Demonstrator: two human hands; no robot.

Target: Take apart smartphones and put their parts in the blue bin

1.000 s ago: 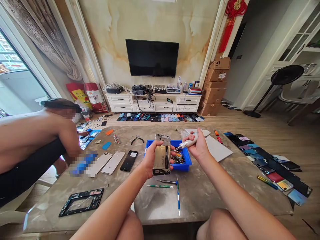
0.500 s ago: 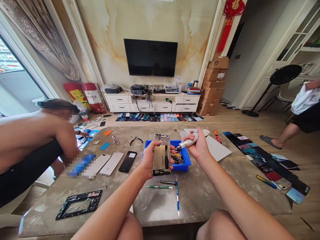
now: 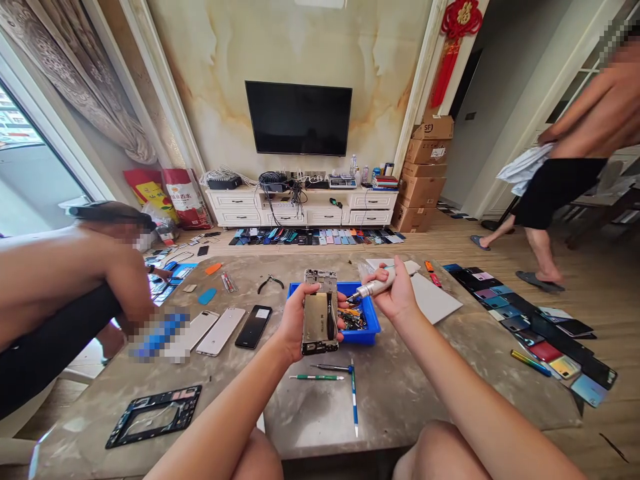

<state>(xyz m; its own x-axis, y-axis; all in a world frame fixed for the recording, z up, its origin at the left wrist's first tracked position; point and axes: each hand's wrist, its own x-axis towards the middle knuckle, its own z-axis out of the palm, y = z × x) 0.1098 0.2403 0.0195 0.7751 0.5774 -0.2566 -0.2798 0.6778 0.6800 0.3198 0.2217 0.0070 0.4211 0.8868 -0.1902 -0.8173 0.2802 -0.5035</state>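
Television (image 3: 299,120) hangs far beyond the fingers (image 3: 383,274). Cardboard boxes (image 3: 421,192) stacked beyond them, rightward; printed sacks (image 3: 186,200) beyond, leftward.

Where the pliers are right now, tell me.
In the head view, the pliers lie left of centre on the table, just beyond the dark phone and left of the blue bin.

Gold and black on the opened phone (image 3: 317,318), silver-grey at its top; white and silver on the electric screwdriver (image 3: 374,287); bright blue on the bin (image 3: 361,338); mottled grey-brown on the desk (image 3: 395,400); green and white on one slim tool (image 3: 320,378); red and gold on the knotted hanging (image 3: 461,20)
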